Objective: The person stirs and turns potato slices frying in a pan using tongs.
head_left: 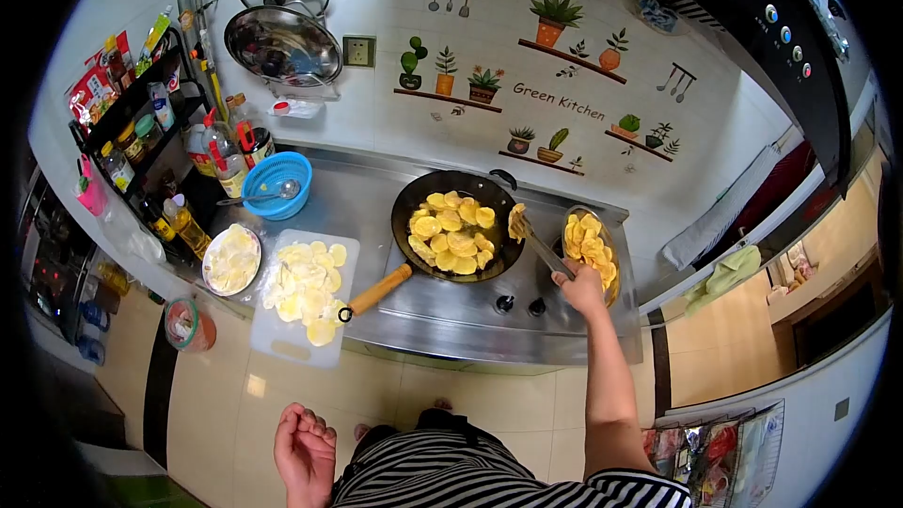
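Note:
My right hand point(581, 288) is closed around the handle of a metal spatula point(544, 249). Its far end, at the right rim of the pan, carries some yellow slices point(516, 223). Many thin potato-like slices point(451, 230) lie in oil in the black frying pan point(406, 202), whose wooden handle points toward me at the left. Beside my right hand, a dish point(614, 293) is heaped with yellow fried slices point(588, 246). My left hand point(306, 456) hangs low before the counter, palm up, fingers loosely curled with nothing in them.
Pale raw slices cover a white cutting board point(292, 350). Left of it stand a plate of slices point(232, 261) and a blue basket point(277, 185) with a ladle. A rack of bottles point(155, 146) stands at the counter's left end. Stove knobs point(505, 304) are below the pan.

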Available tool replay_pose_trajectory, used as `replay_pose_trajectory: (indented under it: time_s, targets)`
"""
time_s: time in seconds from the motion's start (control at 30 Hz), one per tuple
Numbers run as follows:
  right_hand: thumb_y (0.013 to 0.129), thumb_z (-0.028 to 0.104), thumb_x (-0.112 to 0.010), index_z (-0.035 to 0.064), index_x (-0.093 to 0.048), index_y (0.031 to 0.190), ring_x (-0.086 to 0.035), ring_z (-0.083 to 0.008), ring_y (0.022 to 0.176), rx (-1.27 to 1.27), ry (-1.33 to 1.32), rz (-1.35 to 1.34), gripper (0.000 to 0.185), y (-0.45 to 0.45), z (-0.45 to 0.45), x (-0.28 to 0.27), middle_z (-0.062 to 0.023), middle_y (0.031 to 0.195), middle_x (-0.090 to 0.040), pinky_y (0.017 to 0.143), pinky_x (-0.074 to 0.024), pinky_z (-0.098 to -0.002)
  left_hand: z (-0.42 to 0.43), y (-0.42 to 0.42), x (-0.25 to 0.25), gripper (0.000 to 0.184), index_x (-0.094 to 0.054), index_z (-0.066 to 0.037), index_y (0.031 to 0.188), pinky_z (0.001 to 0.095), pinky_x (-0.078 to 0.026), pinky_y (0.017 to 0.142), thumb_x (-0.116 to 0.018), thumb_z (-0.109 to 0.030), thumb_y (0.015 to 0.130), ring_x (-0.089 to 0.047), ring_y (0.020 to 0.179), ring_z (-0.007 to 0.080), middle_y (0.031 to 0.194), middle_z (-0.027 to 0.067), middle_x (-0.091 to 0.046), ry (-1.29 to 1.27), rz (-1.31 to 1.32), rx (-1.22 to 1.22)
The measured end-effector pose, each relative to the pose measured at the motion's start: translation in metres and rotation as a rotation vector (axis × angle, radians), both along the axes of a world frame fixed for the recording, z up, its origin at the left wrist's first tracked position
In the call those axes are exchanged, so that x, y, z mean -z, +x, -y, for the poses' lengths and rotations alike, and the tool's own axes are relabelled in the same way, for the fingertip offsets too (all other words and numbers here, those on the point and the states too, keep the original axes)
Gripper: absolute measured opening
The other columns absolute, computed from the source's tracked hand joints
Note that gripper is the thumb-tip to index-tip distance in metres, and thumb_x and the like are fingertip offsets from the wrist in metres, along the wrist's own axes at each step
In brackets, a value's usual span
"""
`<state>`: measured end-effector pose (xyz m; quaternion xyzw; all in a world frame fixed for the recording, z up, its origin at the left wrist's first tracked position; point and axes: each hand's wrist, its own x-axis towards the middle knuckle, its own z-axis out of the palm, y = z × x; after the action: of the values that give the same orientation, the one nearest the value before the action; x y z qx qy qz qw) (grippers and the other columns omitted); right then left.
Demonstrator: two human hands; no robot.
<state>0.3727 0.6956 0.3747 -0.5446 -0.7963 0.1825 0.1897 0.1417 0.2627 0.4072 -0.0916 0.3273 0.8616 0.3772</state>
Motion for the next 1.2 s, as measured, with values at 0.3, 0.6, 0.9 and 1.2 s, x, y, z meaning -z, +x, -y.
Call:
replay_pose_trajectory:
  time_s: [0.3,0.6,0.9,1.2]
  targets:
    - [0.077,0.025,-0.069,-0.0020,-0.060,0.112,-0.061,-0.0327,0.101,0.048,-0.008,0.005,0.045,-0.006,0.010,-0.005,-0.0230,0.106,-0.062,0.088,-0.0458,-0.0350,0.006,-0.002,0.003,0.013,-0.055,-0.009,0.097,0.0263,-0.044,0.065,-0.047,-0.019,0.092,-0.052,0.069,0.0113,0.076,-0.0006,-0.057,0.010,-0.008,-0.002]
    - [0.077,0.022,-0.068,-0.0042,-0.060,0.111,-0.061,-0.0330,0.100,0.046,0.021,0.022,0.044,-0.008,0.013,-0.006,-0.0235,0.106,-0.062,0.087,-0.0464,-0.0349,0.004,-0.002,0.000,0.012,-0.054,-0.010,0.096,0.0260,-0.043,0.065,-0.047,-0.019,0.092,-0.052,0.068,0.0109,0.076,-0.0012,-0.056,-0.001,-0.014,-0.005]
    - [0.078,0.023,-0.067,-0.0008,-0.060,0.113,-0.063,-0.0320,0.092,0.089,0.011,0.076,0.042,-0.016,0.013,-0.010,-0.0236,0.100,-0.064,0.083,-0.0472,-0.0364,-0.001,-0.004,0.001,0.011,-0.054,-0.010,0.095,0.0254,-0.043,0.064,-0.048,-0.019,0.092,-0.051,0.067,0.0102,0.075,-0.0018,-0.055,-0.008,-0.017,0.000]
    - [0.077,0.023,-0.067,-0.0026,-0.061,0.111,-0.064,-0.0322,0.091,0.068,0.007,0.009,0.043,-0.012,0.010,-0.007,-0.0240,0.097,-0.064,0.082,-0.0475,-0.0360,-0.010,-0.002,0.000,0.011,-0.054,-0.010,0.096,0.0247,-0.043,0.064,-0.048,-0.018,0.092,-0.051,0.067,0.0102,0.076,-0.0014,-0.055,-0.011,0.001,-0.015]
